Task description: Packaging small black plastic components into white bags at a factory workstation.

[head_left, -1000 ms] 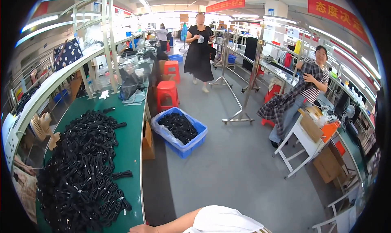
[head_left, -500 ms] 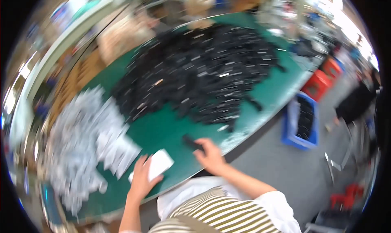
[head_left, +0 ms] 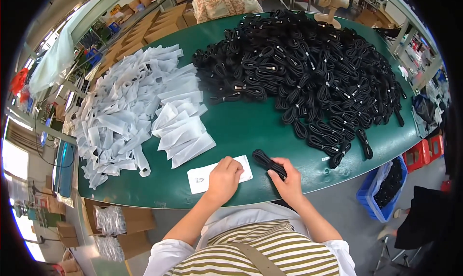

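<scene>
Left hand (head_left: pixel 223 178) lies flat on a white pouch (head_left: pixel 212 175) at the near edge of the green surface (head_left: pixel 241 126), grip released, pressing only. Right hand (head_left: pixel 285 182) has its grip closed on a coiled black cable (head_left: pixel 268 162) (just right of the pouch). Big cable pile (head_left: pixel 308 63) far right, loose white pouches (head_left: pixel 140 107) far left.

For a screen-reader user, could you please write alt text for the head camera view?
A person's left hand presses a white pouch on a green table while the right hand grips a coiled black cable. Behind lie a heap of black cables and a pile of white pouches.
</scene>
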A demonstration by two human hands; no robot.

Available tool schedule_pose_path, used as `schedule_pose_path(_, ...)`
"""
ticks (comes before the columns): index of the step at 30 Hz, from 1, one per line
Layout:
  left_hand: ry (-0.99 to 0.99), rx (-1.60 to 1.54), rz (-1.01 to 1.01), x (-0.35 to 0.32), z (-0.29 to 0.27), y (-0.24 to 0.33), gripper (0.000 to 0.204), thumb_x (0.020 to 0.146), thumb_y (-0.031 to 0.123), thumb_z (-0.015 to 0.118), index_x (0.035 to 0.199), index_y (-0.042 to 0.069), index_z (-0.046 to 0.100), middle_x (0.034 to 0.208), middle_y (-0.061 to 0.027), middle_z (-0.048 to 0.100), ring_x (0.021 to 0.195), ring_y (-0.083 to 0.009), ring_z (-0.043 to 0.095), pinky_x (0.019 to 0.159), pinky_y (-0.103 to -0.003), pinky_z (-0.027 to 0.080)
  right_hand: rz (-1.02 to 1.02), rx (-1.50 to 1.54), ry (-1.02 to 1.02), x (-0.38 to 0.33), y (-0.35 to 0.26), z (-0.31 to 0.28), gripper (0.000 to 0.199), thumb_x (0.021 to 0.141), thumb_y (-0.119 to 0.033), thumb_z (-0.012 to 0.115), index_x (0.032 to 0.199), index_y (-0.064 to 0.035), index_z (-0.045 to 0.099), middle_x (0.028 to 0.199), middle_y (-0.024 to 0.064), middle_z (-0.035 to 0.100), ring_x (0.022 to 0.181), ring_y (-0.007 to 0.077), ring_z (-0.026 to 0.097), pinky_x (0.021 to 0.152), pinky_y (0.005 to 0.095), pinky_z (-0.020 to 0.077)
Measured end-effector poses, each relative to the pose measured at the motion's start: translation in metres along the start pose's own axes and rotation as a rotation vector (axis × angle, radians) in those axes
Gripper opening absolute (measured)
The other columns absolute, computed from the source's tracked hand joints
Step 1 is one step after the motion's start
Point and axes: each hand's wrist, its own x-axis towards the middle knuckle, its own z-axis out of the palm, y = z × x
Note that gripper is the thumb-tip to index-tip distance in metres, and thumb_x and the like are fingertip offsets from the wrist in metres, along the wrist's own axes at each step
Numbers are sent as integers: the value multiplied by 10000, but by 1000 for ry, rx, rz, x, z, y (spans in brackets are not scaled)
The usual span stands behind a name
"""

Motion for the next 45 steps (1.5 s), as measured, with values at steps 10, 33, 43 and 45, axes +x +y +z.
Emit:
schedule_pose_path(10,40,-490,-206,-8,-4,-13,142,804,-61,690,893,4,602,900,-111,607,723,-241,586,648,-301,495,-311,-380,-316,6,-29,-9,260,835,-42,708,1091,-19,667,891,124,655,726,234,621,655,328,507)
schedule_pose_path(33,169,-668,-80,17,-70,-15,120,851,41,687,887,49,573,1278,-148,547,1232,-294,481,1064,-428,389,-356,199,-596,69,-69,26,313,830,56,658,1132,-15,614,1187,150,506,990,241,613,763,300,527)
schedule_pose_path(43,84,-1023,-81,36,-83,0,159,946,187,651,904,60,565,1371,-166,450,1241,-262,487,1066,-450,403,-381,248,-335,58,-91,61,227,828,28,692,1037,-6,611,1052,132,571,843,202,612,682,318,525)
schedule_pose_path(45,95,-1051,-78,38,-85,2,164,947,194,654,904,65,561,1376,-167,439,1242,-264,489,1060,-454,414,-461,68,-380,56,-85,68,212,844,21,681,1040,4,603,1015,122,583,825,195,614,670,316,527)
